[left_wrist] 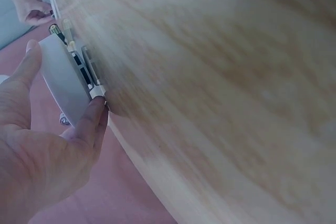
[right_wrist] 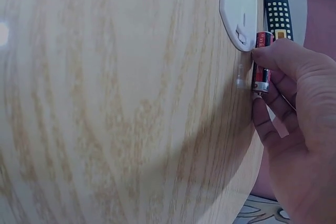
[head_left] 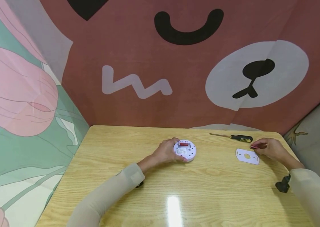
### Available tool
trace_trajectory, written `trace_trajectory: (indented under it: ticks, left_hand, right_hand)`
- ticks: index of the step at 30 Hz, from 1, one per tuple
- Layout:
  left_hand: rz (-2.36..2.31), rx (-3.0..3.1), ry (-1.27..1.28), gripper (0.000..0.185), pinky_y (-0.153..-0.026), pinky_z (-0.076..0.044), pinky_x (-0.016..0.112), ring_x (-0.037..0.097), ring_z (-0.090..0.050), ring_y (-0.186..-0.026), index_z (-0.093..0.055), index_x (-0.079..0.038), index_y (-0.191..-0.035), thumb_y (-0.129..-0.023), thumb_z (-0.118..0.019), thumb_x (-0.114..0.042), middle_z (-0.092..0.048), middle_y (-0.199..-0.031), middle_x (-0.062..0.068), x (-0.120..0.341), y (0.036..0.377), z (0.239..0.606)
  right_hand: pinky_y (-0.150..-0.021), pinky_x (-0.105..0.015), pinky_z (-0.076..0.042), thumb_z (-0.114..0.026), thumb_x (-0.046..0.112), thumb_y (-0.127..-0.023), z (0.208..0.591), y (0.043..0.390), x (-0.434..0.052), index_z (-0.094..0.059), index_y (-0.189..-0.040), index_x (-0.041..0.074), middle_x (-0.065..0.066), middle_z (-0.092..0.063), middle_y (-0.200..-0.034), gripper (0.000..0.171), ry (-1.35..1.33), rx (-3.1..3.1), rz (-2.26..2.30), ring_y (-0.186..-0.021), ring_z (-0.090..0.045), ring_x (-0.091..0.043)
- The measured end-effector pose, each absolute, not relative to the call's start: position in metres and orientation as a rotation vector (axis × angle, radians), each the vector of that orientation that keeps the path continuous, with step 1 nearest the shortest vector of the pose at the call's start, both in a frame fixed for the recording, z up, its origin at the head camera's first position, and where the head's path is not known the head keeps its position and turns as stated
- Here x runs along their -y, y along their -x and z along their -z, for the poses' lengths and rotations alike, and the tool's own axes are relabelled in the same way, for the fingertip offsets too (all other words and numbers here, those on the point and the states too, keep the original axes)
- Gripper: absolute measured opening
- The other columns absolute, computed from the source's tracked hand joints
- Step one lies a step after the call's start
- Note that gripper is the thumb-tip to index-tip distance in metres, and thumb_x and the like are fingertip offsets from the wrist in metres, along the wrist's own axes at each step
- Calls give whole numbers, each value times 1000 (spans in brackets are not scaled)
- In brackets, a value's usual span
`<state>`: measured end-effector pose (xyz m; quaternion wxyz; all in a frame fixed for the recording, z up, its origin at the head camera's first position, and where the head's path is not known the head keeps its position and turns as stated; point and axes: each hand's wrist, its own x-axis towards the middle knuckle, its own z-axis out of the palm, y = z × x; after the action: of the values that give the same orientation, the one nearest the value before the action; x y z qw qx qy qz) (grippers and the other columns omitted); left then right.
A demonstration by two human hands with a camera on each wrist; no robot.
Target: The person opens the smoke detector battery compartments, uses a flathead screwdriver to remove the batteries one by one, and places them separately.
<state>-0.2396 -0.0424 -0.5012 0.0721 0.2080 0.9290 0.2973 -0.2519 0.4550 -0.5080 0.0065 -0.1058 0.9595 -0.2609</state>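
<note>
My left hand [head_left: 166, 152] grips a round white device [head_left: 188, 154], which looks like a smoke detector, by its left side. Its underside faces up, and one red battery [head_left: 183, 144] lies in the upper part of its battery bay. In the left wrist view the thumb and fingers clasp the white casing [left_wrist: 63, 74] at its edges. At the right, my right hand [head_left: 274, 149] pinches another red battery [right_wrist: 261, 77] between thumb and fingers, low over the table. Close beside that hand lies a white mounting plate [head_left: 240, 156] with a round hole.
A screwdriver [head_left: 241, 138] with a black and yellow handle lies behind the plate, its shaft pointing left. Near the right hand a small clear piece [right_wrist: 242, 77] is visible on the wooden table [head_left: 205, 189]. A printed cloth [head_left: 137, 110] hangs along the table's back edge.
</note>
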Motion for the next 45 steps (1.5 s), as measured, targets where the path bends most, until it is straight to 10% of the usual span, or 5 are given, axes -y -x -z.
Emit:
trace_trajectory:
  ticks: [30,45]
  left_hand:
    - [-913,-2794,-632,101,-103,-53,36,24,-65,-122,-57,-7,-148,-68,-98,-55,-69,-136,10,43,239,499]
    - [-925,-2795,-625,103,-104,-53,37,26,-65,-124,-57,-5,-147,-67,-100,-53,-69,-136,12,43,239,500]
  right_hand:
    - [-64,-22,-56,-83,10,-91,485,249,-452,-75,-118,-6,-24,-73,-109,33,328,-3075,895,-82,-63,2]
    - [-66,-23,-54,-86,19,-90,466,247,-427,-77,-121,1,-25,-69,-124,37,393,-3135,850,-97,-70,-41]
